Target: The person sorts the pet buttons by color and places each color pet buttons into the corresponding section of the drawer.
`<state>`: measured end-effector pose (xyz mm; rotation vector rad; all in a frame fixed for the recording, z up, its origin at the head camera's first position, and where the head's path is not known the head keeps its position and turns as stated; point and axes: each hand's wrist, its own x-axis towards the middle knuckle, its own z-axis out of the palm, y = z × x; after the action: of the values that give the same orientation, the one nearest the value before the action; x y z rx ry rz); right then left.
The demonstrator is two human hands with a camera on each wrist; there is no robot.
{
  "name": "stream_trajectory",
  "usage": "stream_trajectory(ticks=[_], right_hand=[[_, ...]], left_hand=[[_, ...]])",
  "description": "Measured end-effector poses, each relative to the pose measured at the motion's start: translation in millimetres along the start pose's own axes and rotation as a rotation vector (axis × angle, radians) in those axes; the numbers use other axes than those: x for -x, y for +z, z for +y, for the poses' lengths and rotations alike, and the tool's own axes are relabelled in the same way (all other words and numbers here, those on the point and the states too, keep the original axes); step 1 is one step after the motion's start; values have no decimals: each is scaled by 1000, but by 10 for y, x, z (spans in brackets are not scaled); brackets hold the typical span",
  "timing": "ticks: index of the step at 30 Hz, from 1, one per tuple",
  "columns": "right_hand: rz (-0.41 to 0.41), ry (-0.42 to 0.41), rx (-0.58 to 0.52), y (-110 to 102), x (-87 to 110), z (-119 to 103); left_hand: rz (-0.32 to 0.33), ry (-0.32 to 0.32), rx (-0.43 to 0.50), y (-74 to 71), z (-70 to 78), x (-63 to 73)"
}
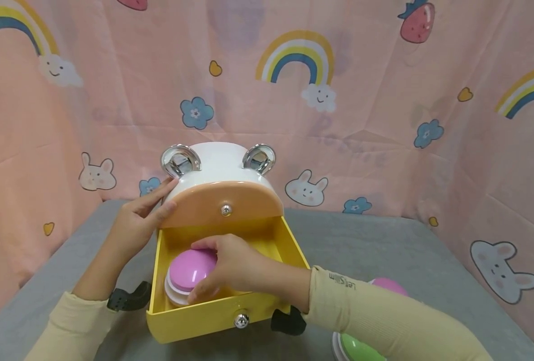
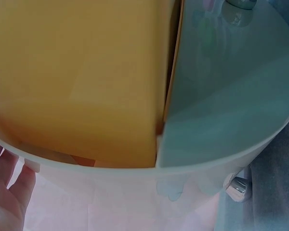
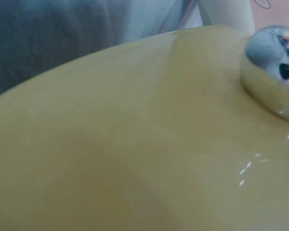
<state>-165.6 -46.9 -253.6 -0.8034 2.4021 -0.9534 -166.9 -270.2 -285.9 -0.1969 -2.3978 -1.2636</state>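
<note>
Left of centre, our left hand point(image 1: 138, 218) rested outstretched fingers against the white cabinet point(image 1: 222, 163), probably steadying it; our right hand's point(image 1: 237, 265) curled fingers gripped the pink-topped object point(image 1: 187, 271) inside the yellow drawer point(image 1: 195, 323), lower centre.

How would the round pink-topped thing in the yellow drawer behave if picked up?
The pink-topped thing would probably keep its shape: its smooth dome and white rim look like rigid plastic. That shiny dome, catching a bright highlight, may feel slippery to the right hand. Its round outline suggests it might roll if turned on edge.
</note>
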Motion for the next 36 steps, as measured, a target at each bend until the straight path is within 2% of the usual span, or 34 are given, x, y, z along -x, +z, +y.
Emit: stream_trajectory(ticks=[10, 21, 36], right_hand=[[-15, 0, 63, 26, -35, 10], [-42, 29, 68, 53, -40, 2], [-47, 29, 97, 57, -33, 14]], left_hand=[[6, -3, -8, -4, -4, 7], [9, -18, -14, -14, -2, 11], [6, -4, -19, -2, 14, -1]])
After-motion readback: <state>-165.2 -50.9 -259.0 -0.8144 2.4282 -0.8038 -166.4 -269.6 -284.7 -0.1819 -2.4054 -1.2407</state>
